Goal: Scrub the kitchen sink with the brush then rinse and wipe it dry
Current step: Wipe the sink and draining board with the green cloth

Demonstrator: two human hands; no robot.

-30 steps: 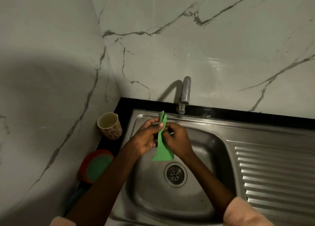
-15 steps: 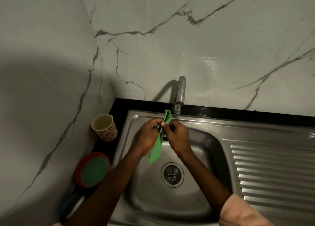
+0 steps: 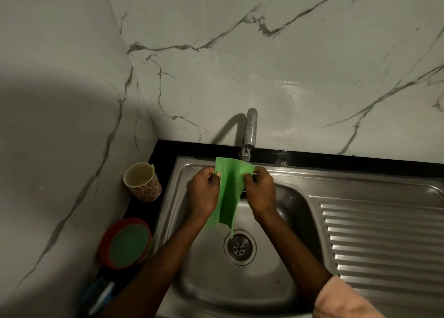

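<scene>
A thin green cloth hangs spread over the steel sink, just below the tap. My left hand pinches its upper left edge and my right hand pinches its upper right edge. The lower end of the cloth dangles above the drain. At the lower left a blue and white brush lies on the dark counter, partly hidden by my left arm.
A flowered cup stands on the black counter left of the sink. Below it sits a round red-rimmed container with a green top. A ribbed steel drainboard extends to the right. Marble walls close the back and left.
My hands have pulled apart and opened the folded green cloth out wider. The cloth now hangs flat between them.
</scene>
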